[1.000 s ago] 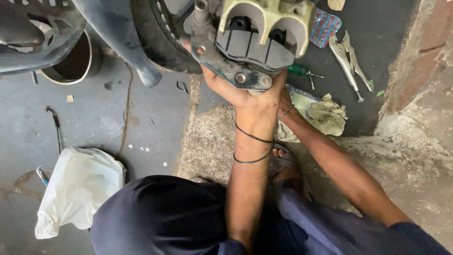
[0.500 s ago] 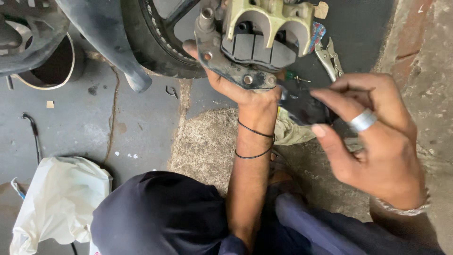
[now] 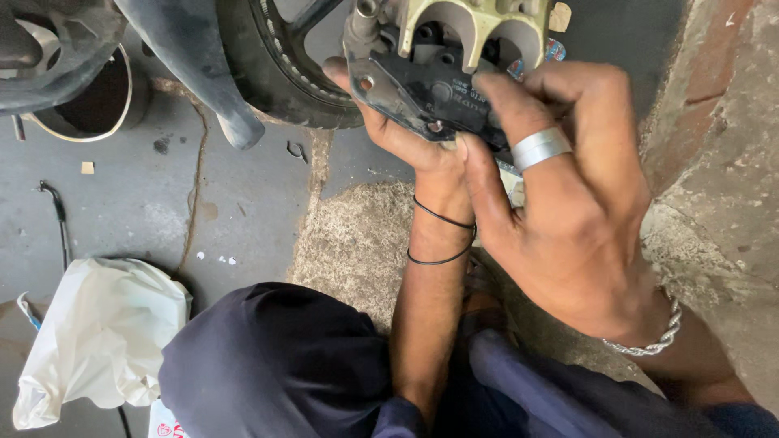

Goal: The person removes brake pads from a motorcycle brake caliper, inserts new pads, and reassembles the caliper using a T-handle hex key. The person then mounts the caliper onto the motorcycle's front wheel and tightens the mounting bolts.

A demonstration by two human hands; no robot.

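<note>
Dark, greasy metal is what both hands meet on: a brake pad (image 3: 426, 101) on its backing plate, held up against the pale yellowish caliper (image 3: 475, 28) just above it. The left hand (image 3: 398, 130) cups the plate from below, fingers curled shut round its lower edge, while the right hand (image 3: 560, 195) closes over the pad's near end, thumb and forefinger pinching it (a broad silver ring (image 3: 540, 148) shows on one finger). To my eye the step in hand is seating or working the pad at the caliper's mouth, and the next move would call for keeping the plate square to the slot while the right hand's pinch guides it. Room is tight above the grip, where the caliper and the black tyre (image 3: 276, 73) crowd in; a rough wall (image 3: 722, 162) hems in the right. Below and left of the hands the concrete floor (image 3: 243, 203) gives more space, with a white plastic bag (image 3: 101, 341) and a round container (image 3: 89, 97) lying well apart.
</note>
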